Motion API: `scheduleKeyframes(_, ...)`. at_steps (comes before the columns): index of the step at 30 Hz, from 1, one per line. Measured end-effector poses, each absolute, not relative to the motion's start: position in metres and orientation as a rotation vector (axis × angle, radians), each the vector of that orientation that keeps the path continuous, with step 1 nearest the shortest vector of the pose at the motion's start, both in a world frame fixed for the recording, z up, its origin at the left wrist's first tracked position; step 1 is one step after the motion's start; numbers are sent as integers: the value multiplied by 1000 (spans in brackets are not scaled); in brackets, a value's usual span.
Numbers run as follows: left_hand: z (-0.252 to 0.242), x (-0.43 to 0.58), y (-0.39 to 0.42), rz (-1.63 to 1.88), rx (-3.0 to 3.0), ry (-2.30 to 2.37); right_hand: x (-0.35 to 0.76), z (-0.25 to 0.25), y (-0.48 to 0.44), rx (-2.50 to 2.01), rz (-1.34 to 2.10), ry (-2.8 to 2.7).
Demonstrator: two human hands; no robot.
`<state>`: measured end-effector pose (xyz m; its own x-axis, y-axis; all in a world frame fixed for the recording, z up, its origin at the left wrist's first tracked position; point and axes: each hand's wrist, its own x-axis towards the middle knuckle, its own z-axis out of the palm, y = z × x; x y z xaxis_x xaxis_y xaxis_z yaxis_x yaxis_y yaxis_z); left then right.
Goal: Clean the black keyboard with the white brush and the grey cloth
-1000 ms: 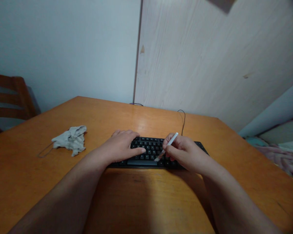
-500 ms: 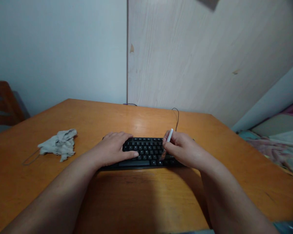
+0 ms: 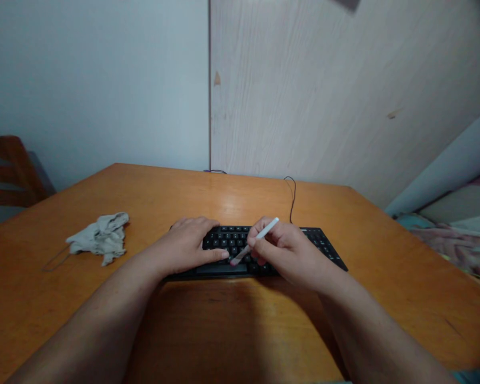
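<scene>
A black keyboard (image 3: pixel 224 269) lies on the table in front of me, its left end under my left hand (image 3: pixel 184 245). That hand rests flat with the thumb stretched across the keys and the other fingers laid over the far edge. Between the thumb and fingers of my right hand (image 3: pixel 282 248) is a slim, white-handled brush (image 3: pixel 267 228). It slants down to the left, and its pinkish tip is at the keys just above the space bar, close to my left thumb. My right hand covers part of the keyboard's right half.
A crumpled grey cloth (image 3: pixel 100 237) with a loop of string lies on the table (image 3: pixel 208 330) to the left. The keyboard's thin cable (image 3: pixel 293 200) runs toward the wall. A wooden chair (image 3: pixel 14 168) stands at left; bedding (image 3: pixel 452 240) is at right.
My right hand has moved left along the keyboard, and the brush now leans more to the left. More of the keyboard's right end shows. My left hand stays in place.
</scene>
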<state>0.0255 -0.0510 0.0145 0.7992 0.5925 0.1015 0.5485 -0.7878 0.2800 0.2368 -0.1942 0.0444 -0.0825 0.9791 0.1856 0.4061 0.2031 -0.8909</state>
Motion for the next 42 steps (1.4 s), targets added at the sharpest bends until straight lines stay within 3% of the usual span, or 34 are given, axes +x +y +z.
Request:
scheduleKeyframes(33,9,23,-45,246,2751,874,279,60,-196,-1740,475,-1675)
scheduleKeyframes(42,8,23,-45,248,2760,882,264,51,-193,-1480,743,-1629)
